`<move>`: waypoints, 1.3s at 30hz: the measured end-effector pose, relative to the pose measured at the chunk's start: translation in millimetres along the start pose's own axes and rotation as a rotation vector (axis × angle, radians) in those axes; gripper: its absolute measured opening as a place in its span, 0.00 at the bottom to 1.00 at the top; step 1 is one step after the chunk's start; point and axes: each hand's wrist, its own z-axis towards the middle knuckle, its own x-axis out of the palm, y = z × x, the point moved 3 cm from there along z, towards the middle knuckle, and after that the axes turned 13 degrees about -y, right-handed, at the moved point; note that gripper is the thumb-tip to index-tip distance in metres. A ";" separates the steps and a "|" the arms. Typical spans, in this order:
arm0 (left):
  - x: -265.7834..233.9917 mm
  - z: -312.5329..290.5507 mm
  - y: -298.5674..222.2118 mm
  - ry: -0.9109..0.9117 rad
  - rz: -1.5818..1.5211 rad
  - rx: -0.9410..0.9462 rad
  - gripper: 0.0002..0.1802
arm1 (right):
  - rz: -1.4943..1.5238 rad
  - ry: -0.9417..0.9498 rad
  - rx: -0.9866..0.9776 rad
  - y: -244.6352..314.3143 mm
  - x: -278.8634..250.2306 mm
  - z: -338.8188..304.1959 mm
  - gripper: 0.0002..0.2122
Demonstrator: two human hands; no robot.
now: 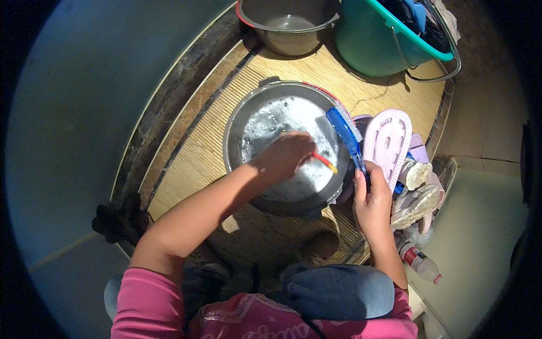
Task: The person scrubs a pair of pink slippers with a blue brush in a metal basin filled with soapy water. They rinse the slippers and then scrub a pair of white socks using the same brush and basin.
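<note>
My left hand (285, 155) reaches over a metal basin (237, 121) of soapy water and is closed on a thin red and yellow stick-like object (326, 163); what the object is, I cannot tell. My right hand (372, 200) grips the handle of a blue scrubbing brush (345, 133), whose bristled head rests on the basin's right rim. Just right of the brush, a pink slipper (388, 141) stands with its sole facing up. A soiled slipper (418, 200) lies beside my right hand.
A second metal bowl (288, 25) with water and a green bucket (372, 48) holding cloths stand at the far edge of the ribbed wooden platform (192, 158). A small plastic bottle (420, 263) lies at lower right. A dark cloth (116, 220) sits at the platform's left corner.
</note>
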 end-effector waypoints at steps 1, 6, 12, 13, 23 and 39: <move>-11.0 0.7 -14.3 -0.161 0.040 0.130 0.07 | 0.015 0.026 -0.021 0.4 3.5 1.9 0.08; -44.2 -8.3 -80.4 -0.296 0.324 0.421 0.07 | 0.193 0.303 0.016 15.5 19.1 2.7 0.08; -102.9 -16.0 -66.3 -0.373 0.246 0.273 0.04 | 0.819 0.280 0.345 32.3 30.0 -1.6 0.22; -121.1 -8.8 -61.3 -0.319 0.515 0.176 0.03 | 0.700 0.284 0.294 29.9 29.6 -0.3 0.23; -157.4 -126.1 115.7 -0.152 0.884 -0.625 0.09 | 0.153 0.544 -0.326 41.4 46.2 -25.6 0.14; -129.9 -60.2 33.6 -0.040 0.024 -0.899 0.34 | 0.060 0.263 -0.170 23.2 25.9 -25.6 0.07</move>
